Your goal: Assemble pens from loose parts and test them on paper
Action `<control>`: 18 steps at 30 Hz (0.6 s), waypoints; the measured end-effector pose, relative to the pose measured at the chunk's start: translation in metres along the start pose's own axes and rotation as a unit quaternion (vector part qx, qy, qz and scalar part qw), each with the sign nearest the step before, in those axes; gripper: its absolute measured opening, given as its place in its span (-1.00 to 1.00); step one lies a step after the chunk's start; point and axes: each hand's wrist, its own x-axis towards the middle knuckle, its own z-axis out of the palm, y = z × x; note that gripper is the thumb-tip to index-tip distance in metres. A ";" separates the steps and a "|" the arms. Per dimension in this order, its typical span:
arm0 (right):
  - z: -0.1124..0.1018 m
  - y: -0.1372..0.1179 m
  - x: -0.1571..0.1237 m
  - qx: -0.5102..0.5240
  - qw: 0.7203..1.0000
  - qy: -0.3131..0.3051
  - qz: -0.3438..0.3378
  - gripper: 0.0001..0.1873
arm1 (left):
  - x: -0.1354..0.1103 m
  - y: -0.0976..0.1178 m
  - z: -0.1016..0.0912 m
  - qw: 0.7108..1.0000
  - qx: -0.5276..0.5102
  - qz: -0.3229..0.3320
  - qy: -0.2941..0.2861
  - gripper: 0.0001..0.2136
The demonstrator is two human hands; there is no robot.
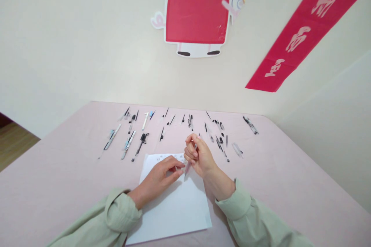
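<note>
Pen (188, 170) held slanted over the paper (176, 210)
I see the right hand (201, 158) closed round it, apparently for control; I can't tell if the left hand (160, 175) grips. Pens (128, 145) spread across the tabletop (72, 189) beyond, seemingly within reach.

A slim, pale pen (188, 169) is held slantwise by the right fingers (190, 154), its lower end pointed down over the paper (174, 210). The white paper is laid flat, slightly turned, on the tabletop (72, 185); its far edge is lined with small, blurred grey marks.
</note>
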 end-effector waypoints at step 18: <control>-0.016 -0.009 -0.006 -0.424 0.902 0.069 -0.030 -0.63 | 0.002 -0.012 -0.004 0.983 -0.010 -0.078 0.165 -0.76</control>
